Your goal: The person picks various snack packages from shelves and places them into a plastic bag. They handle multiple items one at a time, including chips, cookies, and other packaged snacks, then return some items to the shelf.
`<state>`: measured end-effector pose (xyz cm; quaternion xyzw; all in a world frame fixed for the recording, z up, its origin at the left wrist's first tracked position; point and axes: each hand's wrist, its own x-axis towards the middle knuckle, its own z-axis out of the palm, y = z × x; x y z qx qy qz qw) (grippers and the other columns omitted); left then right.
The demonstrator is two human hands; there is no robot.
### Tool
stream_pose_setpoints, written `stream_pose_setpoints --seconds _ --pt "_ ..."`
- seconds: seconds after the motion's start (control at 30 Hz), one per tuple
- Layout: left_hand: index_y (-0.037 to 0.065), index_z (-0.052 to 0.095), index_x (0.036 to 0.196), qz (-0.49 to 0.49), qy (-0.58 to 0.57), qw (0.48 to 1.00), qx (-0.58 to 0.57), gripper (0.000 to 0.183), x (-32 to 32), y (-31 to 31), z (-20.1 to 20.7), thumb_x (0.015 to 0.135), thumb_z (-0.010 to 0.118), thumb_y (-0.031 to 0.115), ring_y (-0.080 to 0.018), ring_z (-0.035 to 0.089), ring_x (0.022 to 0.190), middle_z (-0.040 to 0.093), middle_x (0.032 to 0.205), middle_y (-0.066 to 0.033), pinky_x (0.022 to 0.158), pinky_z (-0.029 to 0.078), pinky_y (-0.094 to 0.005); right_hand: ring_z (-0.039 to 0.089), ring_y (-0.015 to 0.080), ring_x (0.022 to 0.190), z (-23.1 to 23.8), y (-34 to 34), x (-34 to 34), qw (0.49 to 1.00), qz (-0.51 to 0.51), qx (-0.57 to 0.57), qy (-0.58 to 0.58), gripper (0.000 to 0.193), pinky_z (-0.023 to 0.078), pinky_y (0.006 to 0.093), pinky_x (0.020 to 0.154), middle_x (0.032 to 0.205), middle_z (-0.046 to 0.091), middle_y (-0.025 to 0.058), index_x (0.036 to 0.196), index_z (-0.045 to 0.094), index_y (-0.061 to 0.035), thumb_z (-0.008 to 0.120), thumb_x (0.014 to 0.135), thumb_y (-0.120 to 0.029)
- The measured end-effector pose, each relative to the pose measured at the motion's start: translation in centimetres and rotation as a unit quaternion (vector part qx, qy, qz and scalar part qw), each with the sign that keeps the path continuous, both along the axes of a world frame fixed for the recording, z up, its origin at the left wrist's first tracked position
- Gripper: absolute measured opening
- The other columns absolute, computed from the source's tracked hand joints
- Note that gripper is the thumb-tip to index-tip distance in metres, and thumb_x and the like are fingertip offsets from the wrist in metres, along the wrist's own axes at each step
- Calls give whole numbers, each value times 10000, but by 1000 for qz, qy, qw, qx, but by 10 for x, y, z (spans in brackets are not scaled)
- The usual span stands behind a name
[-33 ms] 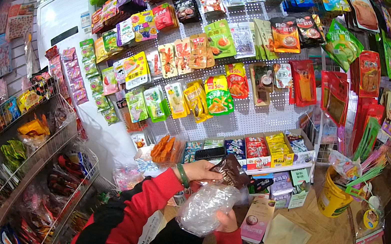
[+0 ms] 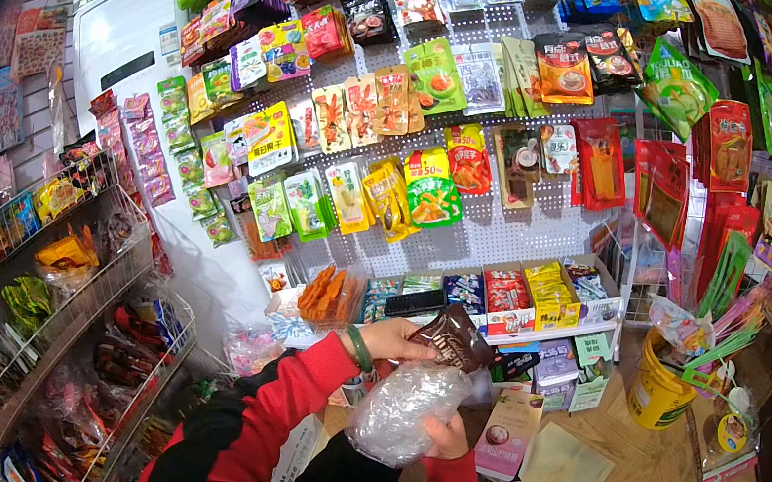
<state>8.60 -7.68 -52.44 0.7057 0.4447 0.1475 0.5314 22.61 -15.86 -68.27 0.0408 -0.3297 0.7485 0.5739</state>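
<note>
My left hand (image 2: 391, 340), with a green bangle at the wrist, pinches a dark brown snack packet (image 2: 453, 337) by its near left edge. Below it, the fingers of my right hand (image 2: 448, 437) are closed on the side of a crumpled clear plastic bag (image 2: 405, 412). The bag bulges and reflects the light; what it contains, if anything, I cannot make out. The packet sits just above the bag and overlaps its upper edge, though whether they touch is unclear. Beyond my left hand lies a black handset-like device (image 2: 416, 303) on the small boxes.
Snack packets hang on a white pegboard (image 2: 326, 244) ahead. Below it stands a white display tray (image 2: 547, 333) of small packets. A tiered wire rack (image 2: 88, 296) curves along the left. On the wooden floor are a yellow bucket (image 2: 661, 387) and a pink box (image 2: 507, 437).
The brown packet has tilted slightly, showing more of its printed face. Both hands stay almost in place.
</note>
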Motion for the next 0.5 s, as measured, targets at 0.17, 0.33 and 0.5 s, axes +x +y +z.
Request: stream_pose_setpoints --seconds 0.17,0.33,0.5 --pt "47 640 994 46 -33 996 76 234 3 -18 5 877 631 250 -25 520 664 624 806 37 577 433 -193 546 230 1070 -3 0 -3 1000 6 -1 -6 580 448 373 916 1174 549 112 1274 429 -20 651 749 -127" --pt "39 629 1015 128 -156 978 62 217 12 -21 18 898 589 218 -79 600 697 655 851 -19 613 494 -225 514 274 1124 6 -1 3 996 18 5 87 739 454 421 931 1246 490 131 1334 337 -37 696 713 -215" --pt "30 560 1138 137 -212 967 17 275 19 -18 20 942 508 216 -132 639 812 647 971 -54 698 552 -296 485 294 1163 10 -3 7 989 -11 67 130 836 446 444 947 1300 439 136 1373 274 -62 713 693 -272"
